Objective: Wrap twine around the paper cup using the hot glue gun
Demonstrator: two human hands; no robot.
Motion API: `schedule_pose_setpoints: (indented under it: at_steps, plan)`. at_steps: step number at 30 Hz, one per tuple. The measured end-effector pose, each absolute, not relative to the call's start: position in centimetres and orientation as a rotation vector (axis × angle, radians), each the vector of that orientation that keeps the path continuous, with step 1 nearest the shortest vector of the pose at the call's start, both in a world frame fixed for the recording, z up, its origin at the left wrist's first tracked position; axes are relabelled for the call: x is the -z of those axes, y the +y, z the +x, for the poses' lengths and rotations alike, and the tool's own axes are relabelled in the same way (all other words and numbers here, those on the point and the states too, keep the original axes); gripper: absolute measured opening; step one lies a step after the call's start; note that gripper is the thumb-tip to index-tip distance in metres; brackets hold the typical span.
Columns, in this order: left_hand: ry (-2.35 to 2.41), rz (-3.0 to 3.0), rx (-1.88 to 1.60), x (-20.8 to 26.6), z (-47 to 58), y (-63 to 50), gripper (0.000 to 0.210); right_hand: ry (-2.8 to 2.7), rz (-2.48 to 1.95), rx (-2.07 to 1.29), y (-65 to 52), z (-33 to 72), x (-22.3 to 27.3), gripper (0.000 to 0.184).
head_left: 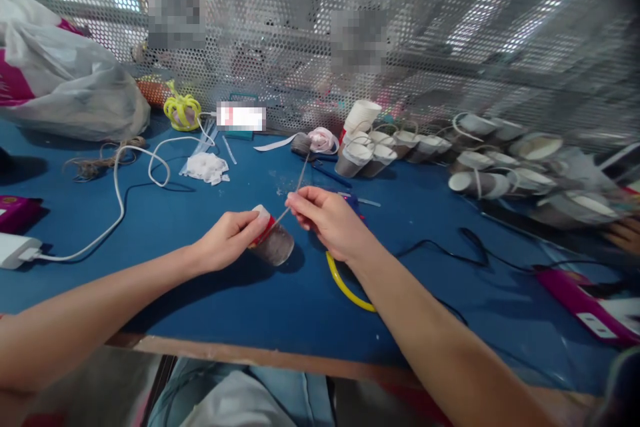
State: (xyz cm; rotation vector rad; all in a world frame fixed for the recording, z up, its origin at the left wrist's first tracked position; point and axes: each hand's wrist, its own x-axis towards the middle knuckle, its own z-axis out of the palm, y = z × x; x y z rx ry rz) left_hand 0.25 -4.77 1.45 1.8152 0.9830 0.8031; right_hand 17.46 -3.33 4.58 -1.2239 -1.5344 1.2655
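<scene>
My left hand [230,240] is closed around the white and red end of a small paper cup [275,245], tilted on its side just above the blue table. Grey material covers the other end of the cup, with its rim toward the right. My right hand [330,217] pinches a grey yarn strand [303,173] between thumb and fingers. From the cup's red band the strand runs up through the pinch toward a grey yarn ball [301,145] farther back. A yellow tube [345,287] curves partly under my right forearm.
Several grey-covered cups [355,159] and a stack of white cups [363,113] stand at the back right. White scraps [206,168], a white cable [117,190] and a plastic bag [75,80] lie left. Another person's hand [625,235] shows at the right edge, above a magenta power strip [583,303].
</scene>
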Motion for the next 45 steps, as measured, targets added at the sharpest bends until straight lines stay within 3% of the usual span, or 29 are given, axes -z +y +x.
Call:
schedule_pose_setpoints:
  at_steps: [18, 45]
  plan:
    - [1.012, 1.513, -0.719, -1.6, 0.7, -4.7, 0.039, -1.598, -1.222, -0.986, -4.4, 18.8, -4.7, 0.023]
    - [0.75, 1.852, -0.797, -2.1, -0.3, -6.2, 0.039, -1.818, -1.366, -0.903, -4.8, 17.8, -4.4, 0.024]
